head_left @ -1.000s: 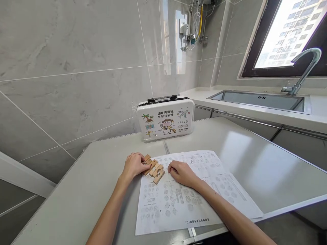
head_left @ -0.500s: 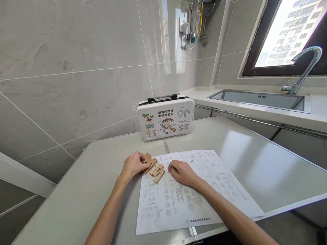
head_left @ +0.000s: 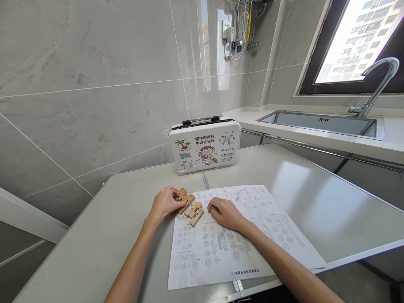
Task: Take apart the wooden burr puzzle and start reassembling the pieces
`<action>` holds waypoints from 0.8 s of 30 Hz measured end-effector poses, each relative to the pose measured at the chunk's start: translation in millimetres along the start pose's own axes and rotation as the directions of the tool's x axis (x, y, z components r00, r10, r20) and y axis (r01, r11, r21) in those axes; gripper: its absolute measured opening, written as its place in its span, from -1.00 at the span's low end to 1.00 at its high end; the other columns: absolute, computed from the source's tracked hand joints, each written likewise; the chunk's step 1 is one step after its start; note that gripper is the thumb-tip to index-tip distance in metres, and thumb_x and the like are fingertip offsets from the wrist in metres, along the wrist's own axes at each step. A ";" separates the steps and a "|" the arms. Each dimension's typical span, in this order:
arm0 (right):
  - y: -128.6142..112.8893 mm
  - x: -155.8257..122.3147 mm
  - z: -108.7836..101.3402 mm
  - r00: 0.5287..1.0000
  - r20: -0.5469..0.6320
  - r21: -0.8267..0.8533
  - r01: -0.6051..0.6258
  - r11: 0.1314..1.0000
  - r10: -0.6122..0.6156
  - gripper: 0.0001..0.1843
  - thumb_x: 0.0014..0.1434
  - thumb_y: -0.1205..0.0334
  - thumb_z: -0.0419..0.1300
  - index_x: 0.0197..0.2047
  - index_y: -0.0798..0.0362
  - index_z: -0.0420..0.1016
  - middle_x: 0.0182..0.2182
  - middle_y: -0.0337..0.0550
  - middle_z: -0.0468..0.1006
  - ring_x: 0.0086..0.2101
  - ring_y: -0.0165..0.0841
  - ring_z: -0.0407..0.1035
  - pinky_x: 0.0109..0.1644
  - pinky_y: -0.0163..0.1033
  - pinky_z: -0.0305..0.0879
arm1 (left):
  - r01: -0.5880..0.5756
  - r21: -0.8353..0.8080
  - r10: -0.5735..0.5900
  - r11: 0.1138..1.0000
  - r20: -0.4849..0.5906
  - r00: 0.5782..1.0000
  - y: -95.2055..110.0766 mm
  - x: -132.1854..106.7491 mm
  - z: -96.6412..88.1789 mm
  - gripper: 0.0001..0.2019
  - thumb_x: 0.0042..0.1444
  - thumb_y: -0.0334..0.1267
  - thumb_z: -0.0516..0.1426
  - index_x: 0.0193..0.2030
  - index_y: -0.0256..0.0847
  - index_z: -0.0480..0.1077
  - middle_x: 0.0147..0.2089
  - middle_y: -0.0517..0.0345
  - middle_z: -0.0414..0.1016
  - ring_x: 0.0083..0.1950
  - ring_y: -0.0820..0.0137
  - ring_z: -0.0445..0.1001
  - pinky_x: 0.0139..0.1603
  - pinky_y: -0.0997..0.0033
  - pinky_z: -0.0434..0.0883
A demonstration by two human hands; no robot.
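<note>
My left hand reaches in from the left, its thumb and fingers closed around the edges of a darker group of notched wooden blocks. These lie at the upper left corner of a printed paper sheet. Just beside them, nearer to me, a lighter group of notched wooden blocks rests on the sheet. My right hand lies on the paper to the right of the blocks, apart from them. Its fingers are curled in, and nothing shows in them. The left fingertips are partly hidden behind the blocks.
A white case with cartoon prints stands upright at the back of the light table, near the tiled wall. To the right are a counter with a sink and a curved metal tap. The paper reaches the table's front edge.
</note>
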State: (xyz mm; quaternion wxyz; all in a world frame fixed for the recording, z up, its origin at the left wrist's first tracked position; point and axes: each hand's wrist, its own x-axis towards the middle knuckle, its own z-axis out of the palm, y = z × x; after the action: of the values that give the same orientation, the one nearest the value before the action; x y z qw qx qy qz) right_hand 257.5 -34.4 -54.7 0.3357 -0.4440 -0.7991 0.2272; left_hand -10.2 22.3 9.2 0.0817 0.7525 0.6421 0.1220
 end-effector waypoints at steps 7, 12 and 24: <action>-0.7 -0.3 -0.1 1.000 0.004 0.006 -0.007 1.000 0.007 -0.74 0.26 0.50 0.07 -0.31 -0.01 0.49 -0.32 -0.25 0.60 -0.31 -0.35 0.45 -0.21 -0.27 0.23 | -0.001 0.000 0.001 1.000 0.011 1.000 5.4 -1.3 -3.3 -0.72 -0.03 0.06 0.31 -0.35 -0.10 0.58 -0.04 0.12 0.67 -0.17 0.26 0.58 -0.24 0.36 0.32; -0.2 0.0 0.1 1.000 -0.002 0.001 0.000 1.000 0.000 -0.74 0.26 0.51 0.07 -0.31 -0.01 0.49 -0.32 -0.24 0.61 -0.30 -0.34 0.45 -0.20 -0.27 0.24 | 0.001 0.021 -0.001 1.000 0.017 1.000 10.6 -0.9 -7.0 -0.79 0.01 -0.02 0.30 -0.37 -0.10 0.58 -0.07 0.12 0.69 -0.16 0.25 0.58 -0.24 0.37 0.30; -1.7 -0.3 -1.3 1.000 0.000 0.003 0.002 1.000 -0.002 -0.73 0.26 0.52 0.07 -0.31 0.00 0.50 -0.32 -0.24 0.60 -0.31 -0.35 0.44 -0.21 -0.27 0.23 | 0.022 0.072 -0.026 0.997 0.068 0.997 10.5 -1.2 -2.6 -0.76 0.02 -0.03 0.30 -0.24 -0.11 0.53 0.00 0.04 0.64 -0.09 0.20 0.59 -0.26 0.38 0.29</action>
State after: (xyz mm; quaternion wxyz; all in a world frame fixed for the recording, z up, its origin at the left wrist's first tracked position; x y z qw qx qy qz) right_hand 257.6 -35.3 -52.8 0.3365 -0.4428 -0.7992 0.2280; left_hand -1.1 19.4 14.6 0.0783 0.7509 0.6518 0.0723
